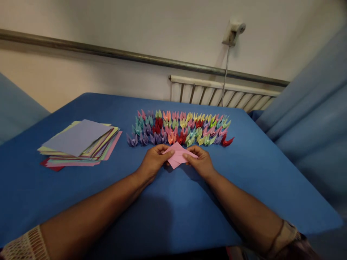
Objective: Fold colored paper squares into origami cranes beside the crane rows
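Note:
A partly folded piece of pink origami paper [177, 154] is held between my two hands, above the middle of the table. My left hand [155, 159] pinches its left side, thumb on top and fingers beneath. On the right side, my right hand [201, 161] grips it the same way. Creases and overlapping flaps show on the paper's upper face. Just beyond my hands stand rows of small folded paper cranes [181, 130] in many colours. The undersides of my fingers are mostly hidden.
A loose stack of coloured paper sheets [81, 139] lies on the left of the blue-covered table [260, 187]. Behind the table are a metal rail [121, 52], a radiator [217, 90] and a wall socket with a cord [231, 34]. A blue curtain [311, 115] hangs at the right.

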`<state>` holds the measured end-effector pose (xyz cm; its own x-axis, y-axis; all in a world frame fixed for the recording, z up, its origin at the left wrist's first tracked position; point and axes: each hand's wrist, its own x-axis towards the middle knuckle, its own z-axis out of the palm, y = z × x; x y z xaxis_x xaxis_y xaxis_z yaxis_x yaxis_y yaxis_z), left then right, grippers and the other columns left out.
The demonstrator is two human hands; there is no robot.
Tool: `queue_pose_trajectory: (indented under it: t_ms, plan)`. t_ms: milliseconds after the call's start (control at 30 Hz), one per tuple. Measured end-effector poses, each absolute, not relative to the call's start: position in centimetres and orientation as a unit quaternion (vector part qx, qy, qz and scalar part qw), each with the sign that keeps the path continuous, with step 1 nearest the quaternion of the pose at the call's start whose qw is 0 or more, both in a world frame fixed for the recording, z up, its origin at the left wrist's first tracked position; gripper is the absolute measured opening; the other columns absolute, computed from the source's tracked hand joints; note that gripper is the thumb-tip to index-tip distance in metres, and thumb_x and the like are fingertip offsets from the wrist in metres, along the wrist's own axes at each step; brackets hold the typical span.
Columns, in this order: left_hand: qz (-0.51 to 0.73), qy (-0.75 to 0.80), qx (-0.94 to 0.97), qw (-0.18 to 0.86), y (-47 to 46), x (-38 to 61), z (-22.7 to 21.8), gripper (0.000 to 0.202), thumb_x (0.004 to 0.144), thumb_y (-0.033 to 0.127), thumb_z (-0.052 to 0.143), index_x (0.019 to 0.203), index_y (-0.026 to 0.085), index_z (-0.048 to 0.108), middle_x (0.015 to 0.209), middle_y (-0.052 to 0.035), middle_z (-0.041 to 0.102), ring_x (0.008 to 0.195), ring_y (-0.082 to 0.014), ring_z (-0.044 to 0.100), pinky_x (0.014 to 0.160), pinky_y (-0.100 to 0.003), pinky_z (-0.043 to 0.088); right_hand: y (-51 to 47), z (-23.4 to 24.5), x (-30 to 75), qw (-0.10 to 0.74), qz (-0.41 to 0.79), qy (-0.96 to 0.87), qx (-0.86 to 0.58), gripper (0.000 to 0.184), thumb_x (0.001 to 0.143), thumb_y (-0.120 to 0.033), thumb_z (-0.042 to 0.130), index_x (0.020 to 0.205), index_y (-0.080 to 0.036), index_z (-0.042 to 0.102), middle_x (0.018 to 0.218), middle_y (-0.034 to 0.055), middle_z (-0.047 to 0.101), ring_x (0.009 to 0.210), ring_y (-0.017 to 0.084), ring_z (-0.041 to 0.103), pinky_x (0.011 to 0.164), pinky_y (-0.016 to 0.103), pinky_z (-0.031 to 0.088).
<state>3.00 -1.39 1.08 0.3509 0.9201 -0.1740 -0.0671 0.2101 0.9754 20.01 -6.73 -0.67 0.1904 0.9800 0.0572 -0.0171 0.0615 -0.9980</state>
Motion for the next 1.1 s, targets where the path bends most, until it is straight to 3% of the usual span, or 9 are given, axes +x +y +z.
queue_pose_trajectory:
  t_ms: [300, 467, 767, 933, 1100]
  plan:
    - [0.445, 0.425, 0.461, 0.639, -1.3, 3.2, 0.5, 0.035, 0.060, 0.032, 0.084, 0.083, 0.014, 0.064, 0.074, -0.0004, 0.067, 0.065, -0.0118, 0.061, 0.063, -0.022, 0.046, -6.3, -1.1, 19.8, 0.594, 0.499, -0.407, -0.483, 0.030, 0.068, -0.042, 0.078, 0.076, -0.018, 0.061, 0.053, -0.0051, 0.060, 0.045, 0.008, 0.051, 0.046, 0.021, 0.039]
    - [0.370, 0.401, 0.499, 0.673, -1.6, 3.1, 1.0, 0.039, 0.061, 0.032, 0.083, 0.091, 0.014, 0.065, 0.081, -0.0020, 0.070, 0.070, -0.0145, 0.063, 0.068, -0.026, 0.048, -6.2, -1.2, 19.8, 0.604, 0.488, -0.408, -0.481, 0.032, 0.067, -0.044, 0.078, 0.070, -0.018, 0.059, 0.049, -0.0069, 0.055, 0.043, 0.007, 0.047, 0.044, 0.020, 0.037]
    - [0.259, 0.422, 0.591, 0.637, -0.7, 2.4, 1.4, 0.036, 0.060, 0.034, 0.080, 0.085, 0.014, 0.065, 0.077, -0.0017, 0.068, 0.065, -0.0163, 0.061, 0.061, -0.027, 0.046, -5.9, -0.6, 21.1, 0.479, 0.525, -0.445, -0.545, 0.036, 0.066, -0.049, 0.074, 0.062, -0.018, 0.057, 0.042, -0.0069, 0.052, 0.035, 0.007, 0.043, 0.037, 0.019, 0.032]
    - [0.190, 0.416, 0.739, 0.495, -0.4, 1.9, 1.5, 0.023, 0.070, 0.032, 0.071, 0.085, 0.017, 0.067, 0.073, -0.0002, 0.066, 0.066, -0.0180, 0.059, 0.059, -0.026, 0.042, -5.8, -1.8, 22.3, 0.375, 0.479, -0.512, -0.607, 0.026, 0.071, -0.038, 0.071, 0.060, -0.018, 0.058, 0.046, -0.0057, 0.054, 0.038, 0.008, 0.047, 0.039, 0.020, 0.032]
    - [0.170, 0.424, 0.834, 0.309, -0.2, 1.4, 0.9, 0.037, 0.078, 0.026, 0.062, 0.115, 0.022, 0.064, 0.098, -0.0054, 0.071, 0.088, -0.0255, 0.064, 0.077, -0.034, 0.045, -5.9, -1.9, 22.2, 0.303, 0.278, -0.615, -0.673, 0.018, 0.079, -0.030, 0.067, 0.065, -0.020, 0.064, 0.055, -0.0023, 0.060, 0.051, 0.011, 0.051, 0.050, 0.023, 0.032]
